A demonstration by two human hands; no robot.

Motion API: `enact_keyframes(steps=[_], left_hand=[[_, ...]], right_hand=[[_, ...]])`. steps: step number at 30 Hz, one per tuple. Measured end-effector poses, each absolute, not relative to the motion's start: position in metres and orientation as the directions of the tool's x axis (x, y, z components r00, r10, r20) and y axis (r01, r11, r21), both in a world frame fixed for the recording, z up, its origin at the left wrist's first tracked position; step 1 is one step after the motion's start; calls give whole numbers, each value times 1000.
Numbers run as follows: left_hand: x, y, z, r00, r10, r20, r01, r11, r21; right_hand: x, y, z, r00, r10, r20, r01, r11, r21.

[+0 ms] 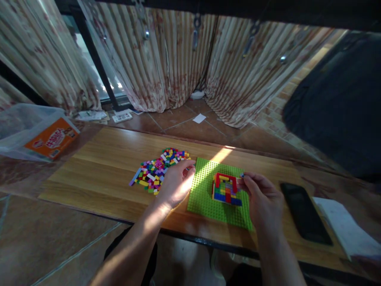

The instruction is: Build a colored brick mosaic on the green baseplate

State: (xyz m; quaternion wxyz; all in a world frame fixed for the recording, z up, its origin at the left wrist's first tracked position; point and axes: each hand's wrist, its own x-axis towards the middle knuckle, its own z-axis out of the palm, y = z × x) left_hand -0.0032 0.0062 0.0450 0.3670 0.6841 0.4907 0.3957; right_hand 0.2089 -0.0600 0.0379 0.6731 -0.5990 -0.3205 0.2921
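A bright green baseplate (205,194) lies on the wooden table (104,167). On it stands a small block built of red, yellow, blue and green bricks (226,188). My left hand (177,182) rests on the plate's left edge, fingers curled, beside a heap of loose coloured bricks (157,169). My right hand (262,198) is at the right side of the built block, its fingers pinched on a small blue brick (242,174).
A black phone (305,212) lies right of the plate, with a white booklet (345,232) beyond it. A clear plastic bin holding an orange box (50,139) sits at the far left. Curtains and papers on the tiled floor are behind the table.
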Motion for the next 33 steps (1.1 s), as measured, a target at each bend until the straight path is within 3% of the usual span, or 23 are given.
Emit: enact_keyframes(steps=[6, 11, 15, 19, 23, 27, 33], left_hand=[[19, -6, 39, 268, 956, 118, 304, -200, 931], [43, -22, 43, 434, 899, -61, 28, 55, 998], [51, -27, 50, 518, 830, -207, -194, 350, 916], [52, -27, 48, 555, 791, -258, -305, 482, 822], [53, -26, 46, 579, 774, -257, -325, 508, 798], [54, -27, 50, 589, 769, -249, -277, 481, 832], [56, -24, 54, 434, 859, -271, -148, 365, 919]], right_hand=[[209, -63, 38, 599, 785, 157, 86, 132, -988], [189, -70, 39, 497, 837, 228, 117, 196, -974], [181, -74, 37, 409, 862, 299, 158, 256, -954], [185, -76, 38, 345, 862, 371, 301, 273, -914], [191, -77, 41, 227, 868, 442, 446, 311, -839], [197, -78, 41, 159, 884, 439, 471, 323, -821], [215, -71, 34, 287, 850, 442, 593, 204, -779]])
